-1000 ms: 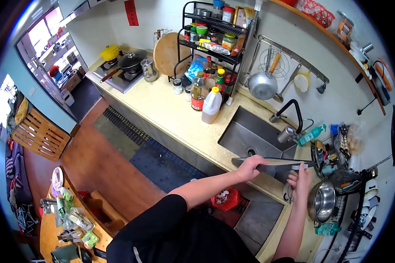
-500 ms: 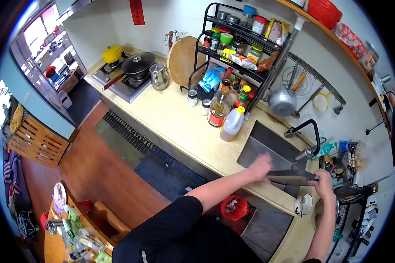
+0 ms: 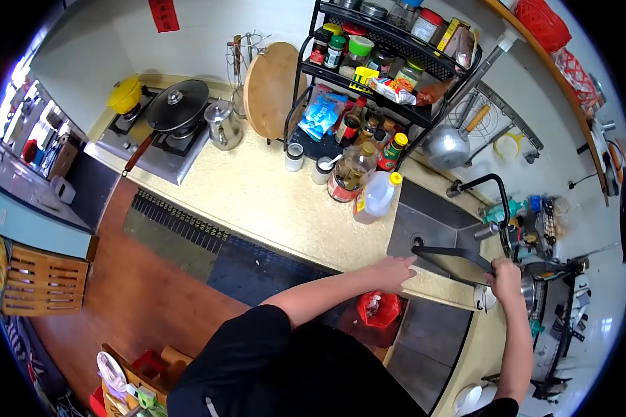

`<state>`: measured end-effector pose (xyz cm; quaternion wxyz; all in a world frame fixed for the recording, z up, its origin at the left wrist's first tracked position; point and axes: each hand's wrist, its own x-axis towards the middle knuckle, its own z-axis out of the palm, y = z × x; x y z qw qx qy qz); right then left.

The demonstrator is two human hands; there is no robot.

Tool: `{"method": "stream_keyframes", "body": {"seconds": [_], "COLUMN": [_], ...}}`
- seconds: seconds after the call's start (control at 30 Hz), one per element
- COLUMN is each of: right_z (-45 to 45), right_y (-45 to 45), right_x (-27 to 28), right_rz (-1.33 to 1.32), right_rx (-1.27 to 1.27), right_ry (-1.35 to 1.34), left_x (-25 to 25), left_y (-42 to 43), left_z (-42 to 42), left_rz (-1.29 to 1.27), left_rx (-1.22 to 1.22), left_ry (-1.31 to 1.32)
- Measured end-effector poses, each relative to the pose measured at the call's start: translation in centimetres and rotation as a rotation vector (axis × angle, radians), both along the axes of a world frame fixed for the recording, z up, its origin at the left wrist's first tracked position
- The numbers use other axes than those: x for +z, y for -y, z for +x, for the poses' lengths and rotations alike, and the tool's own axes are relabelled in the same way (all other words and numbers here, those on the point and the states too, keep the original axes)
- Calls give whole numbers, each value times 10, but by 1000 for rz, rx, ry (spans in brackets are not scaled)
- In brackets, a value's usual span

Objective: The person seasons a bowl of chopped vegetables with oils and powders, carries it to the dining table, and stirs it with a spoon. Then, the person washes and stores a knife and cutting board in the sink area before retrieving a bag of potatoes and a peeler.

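Observation:
My right hand [image 3: 506, 279] is closed around the near end of a long, dark, flat tool [image 3: 455, 252], whose exact kind I cannot make out. This tool slants across the sink [image 3: 414, 219], its far end close to the drain. By the sink's front edge, my left hand [image 3: 394, 272] is apart from the tool, its fingers stretched toward the tool's far end with nothing visible in them. Above the sink's right side arches a black faucet [image 3: 490, 179].
A white jug with a yellow cap [image 3: 377, 198] stands left of the sink. Behind it is a black spice rack [image 3: 389, 59]. A lidded wok [image 3: 177, 108] sits on the stove. Below the counter is a red-lined bin [image 3: 381, 316].
My left hand has drawn back from the tool toward the counter's front edge. The tool has tilted, its far end now nearer the drain, still in my right hand. The view has shifted.

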<state>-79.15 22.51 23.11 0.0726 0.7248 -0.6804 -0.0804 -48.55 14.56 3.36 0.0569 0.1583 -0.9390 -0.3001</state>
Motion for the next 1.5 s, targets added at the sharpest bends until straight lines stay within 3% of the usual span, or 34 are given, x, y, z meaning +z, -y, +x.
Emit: {"method": "stream_keyframes", "body": {"seconds": [0.07, 0.27, 0.37, 0.57, 0.73, 0.9, 1.07, 1.17, 1.3, 1.33, 1.43, 1.5], "right_z": [21, 114, 176, 296, 371, 467, 575, 637, 690, 696, 709, 707], "right_y": [-4, -20, -24, -8, 23, 77, 155, 196, 236, 240, 250, 263], "right_x": [6, 42, 61, 72, 54, 42, 56, 60, 42, 43, 35, 30], "right_rz": [-12, -84, -168, -235, -290, -315, -35, 97, 108, 152, 202, 231], "right_rx": [-1, 24, -5, -42, 2, 109, 249, 327, 402, 380, 313, 365], "right_ry": [-12, -12, 34, 191, 406, 626, 681, 680, 682, 700, 759, 756], "left_x": [-6, 19, 15, 72, 79, 66, 61, 69, 65, 75, 63, 51], "left_y": [-7, -37, -70, -123, -129, -109, -51, -13, 28, 31, 40, 38], "left_z": [17, 85, 105, 176, 237, 282, 354, 398, 444, 453, 484, 499], "left_rz": [103, 200, 119, 172, -65, -146, -257, -2, -70, 62, -74, 145], "left_rx": [10, -20, 45, 267, 408, 655, 913, 959, 1072, 1087, 1023, 1023], "left_ry": [-115, -84, -422, -399, -339, -433, -556, -653, -594, -555, -511, -640]}}
